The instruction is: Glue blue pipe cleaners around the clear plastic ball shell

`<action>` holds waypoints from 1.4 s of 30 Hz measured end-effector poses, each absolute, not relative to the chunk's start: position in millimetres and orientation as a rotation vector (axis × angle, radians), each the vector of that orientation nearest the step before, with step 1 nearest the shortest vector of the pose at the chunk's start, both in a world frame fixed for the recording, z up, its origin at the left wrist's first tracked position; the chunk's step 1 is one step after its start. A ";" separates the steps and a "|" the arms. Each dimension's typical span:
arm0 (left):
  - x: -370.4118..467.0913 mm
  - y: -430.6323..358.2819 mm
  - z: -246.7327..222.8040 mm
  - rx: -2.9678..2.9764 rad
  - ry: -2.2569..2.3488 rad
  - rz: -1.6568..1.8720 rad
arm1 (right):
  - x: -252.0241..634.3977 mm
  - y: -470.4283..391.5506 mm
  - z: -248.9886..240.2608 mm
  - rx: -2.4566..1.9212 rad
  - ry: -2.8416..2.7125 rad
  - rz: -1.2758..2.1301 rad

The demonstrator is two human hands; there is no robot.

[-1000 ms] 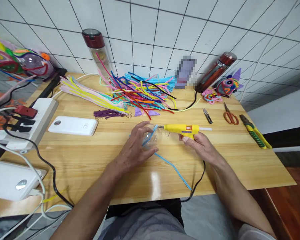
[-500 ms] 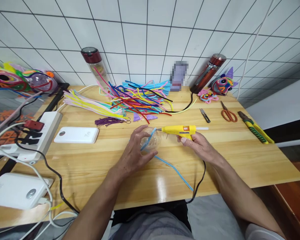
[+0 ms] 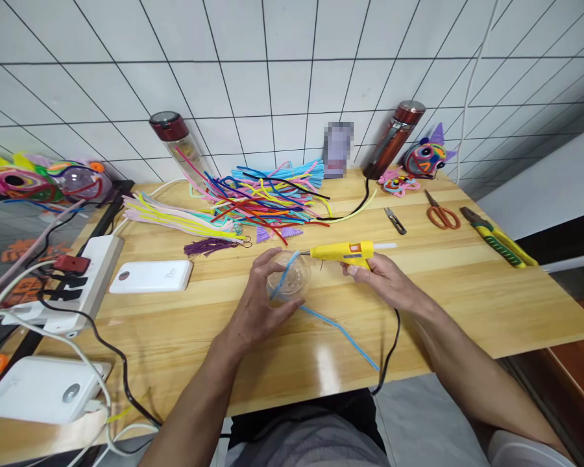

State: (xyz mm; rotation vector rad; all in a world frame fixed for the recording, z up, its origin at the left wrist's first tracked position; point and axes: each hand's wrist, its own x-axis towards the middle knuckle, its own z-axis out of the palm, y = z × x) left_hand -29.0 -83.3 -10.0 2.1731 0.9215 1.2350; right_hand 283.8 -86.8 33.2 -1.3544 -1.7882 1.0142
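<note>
My left hand (image 3: pixel 261 301) is closed around the side of a clear plastic ball (image 3: pixel 296 279), holding it over the table. Across the ball runs a light blue pipe cleaner (image 3: pixel 285 274), and a further blue length (image 3: pixel 343 329) trails down to the lower right on the wood. My right hand (image 3: pixel 377 275) grips the handle of a yellow glue gun (image 3: pixel 338 251). Its nozzle points left, close to the upper end of the blue strip; whether it touches, I cannot tell. A pale glue stick (image 3: pixel 385 246) pokes out of the gun's back.
Behind my hands lies a heap of coloured pipe cleaners (image 3: pixel 267 198). To the right are thread snips (image 3: pixel 395 221), scissors (image 3: pixel 442 213) and pliers (image 3: pixel 499 239). A white power bank (image 3: pixel 150 276) and a power strip (image 3: pixel 90 275) with cables stand left. The gun's black cord (image 3: pixel 392 344) hangs over the front edge.
The camera view has shifted a little. The glue gun and ball keep nearly the same places relative to each other, with both hands still holding them.
</note>
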 end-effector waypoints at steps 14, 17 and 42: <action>-28.8 -84.7 -12.6 2.117 0.906 1.252 | 283.3 -85.0 36.5 -1.336 -1.817 1.001; -28.6 -84.4 -12.8 2.114 0.902 1.267 | 283.5 -84.8 36.3 -1.348 -1.819 1.013; -29.6 -84.7 -13.6 2.025 0.875 1.330 | 285.1 -83.0 31.0 -1.361 -1.719 1.113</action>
